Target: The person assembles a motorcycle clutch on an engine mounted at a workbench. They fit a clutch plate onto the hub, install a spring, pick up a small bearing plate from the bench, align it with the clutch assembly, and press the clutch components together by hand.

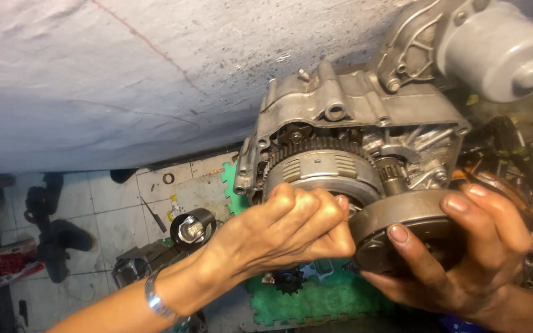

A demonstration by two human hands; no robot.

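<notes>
1. left hand [285,231]: bare, no glove; grease-smudged fingers.
2. left wrist: silver metal bracelet [155,300].
3. right hand [464,246]: bare, no glove; grime on fingers, short nails.

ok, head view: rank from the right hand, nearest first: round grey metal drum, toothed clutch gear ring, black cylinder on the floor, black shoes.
1. Round grey metal drum: held in right hand.
2. Toothed clutch gear ring: up-left, in the casing.
3. Black cylinder: left, on floor.
4. Black shoes: far left.

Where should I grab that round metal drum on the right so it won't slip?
Probably by its smooth outer rim, from underneath and the right, as the right hand does: palm below the round metal drum, thumb on its front face, fingers over the edge. It is wide and looks heavy, so cupping suits it better than pinching.
</notes>
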